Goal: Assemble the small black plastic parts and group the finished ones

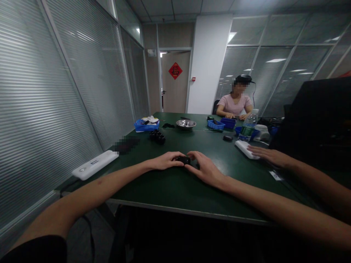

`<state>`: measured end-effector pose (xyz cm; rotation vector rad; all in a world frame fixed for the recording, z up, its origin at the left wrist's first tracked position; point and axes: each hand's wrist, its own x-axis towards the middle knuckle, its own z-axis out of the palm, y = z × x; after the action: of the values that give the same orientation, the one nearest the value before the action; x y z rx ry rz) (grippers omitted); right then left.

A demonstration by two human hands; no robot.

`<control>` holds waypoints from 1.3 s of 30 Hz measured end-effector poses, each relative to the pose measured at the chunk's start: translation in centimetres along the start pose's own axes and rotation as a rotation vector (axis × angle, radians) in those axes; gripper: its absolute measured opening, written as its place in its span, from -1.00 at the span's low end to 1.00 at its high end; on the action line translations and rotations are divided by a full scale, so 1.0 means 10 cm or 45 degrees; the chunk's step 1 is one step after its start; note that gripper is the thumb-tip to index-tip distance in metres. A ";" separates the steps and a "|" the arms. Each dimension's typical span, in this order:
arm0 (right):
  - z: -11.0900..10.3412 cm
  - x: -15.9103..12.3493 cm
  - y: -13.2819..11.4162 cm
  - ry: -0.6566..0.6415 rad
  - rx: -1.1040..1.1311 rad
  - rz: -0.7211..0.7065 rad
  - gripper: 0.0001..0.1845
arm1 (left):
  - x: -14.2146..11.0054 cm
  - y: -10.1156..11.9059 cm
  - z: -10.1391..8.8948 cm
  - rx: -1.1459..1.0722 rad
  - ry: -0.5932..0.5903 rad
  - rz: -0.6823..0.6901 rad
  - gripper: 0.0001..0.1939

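My left hand (165, 161) and my right hand (204, 168) meet near the front middle of the dark green table (170, 186). Between their fingertips sits a small black object (183, 159), pinched from both sides; both hands rest on the tabletop. A pile of similar small black parts (157, 136) lies farther back on the left.
Another person's hand (270, 155) rests by a white device (246, 149) at right. A second white device (94, 164) lies at the left edge. Farther back: blue trays (146, 126), a metal bowl (185, 124), a water bottle (249, 127). A seated person (236, 104) works at the far end.
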<state>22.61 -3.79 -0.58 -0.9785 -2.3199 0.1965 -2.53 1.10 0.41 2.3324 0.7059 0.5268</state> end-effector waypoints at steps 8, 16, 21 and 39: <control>-0.01 -0.01 0.00 -0.023 0.018 -0.135 -0.62 | 0.00 0.04 0.00 -0.012 0.011 -0.003 -0.53; -0.02 0.00 0.00 -0.003 0.005 -0.046 -0.66 | 0.00 0.01 0.00 0.001 0.003 -0.010 -0.51; -0.01 0.01 -0.01 0.001 0.002 -0.204 -0.59 | -0.01 0.00 0.01 -0.032 0.005 0.017 -0.52; 0.01 0.04 0.11 0.075 0.106 0.081 -0.68 | 0.00 -0.02 0.01 -0.102 0.269 -0.087 -0.52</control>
<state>23.00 -2.76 -0.88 -1.0039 -2.2105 0.2841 -2.57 1.18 0.15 2.1904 0.8423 0.7642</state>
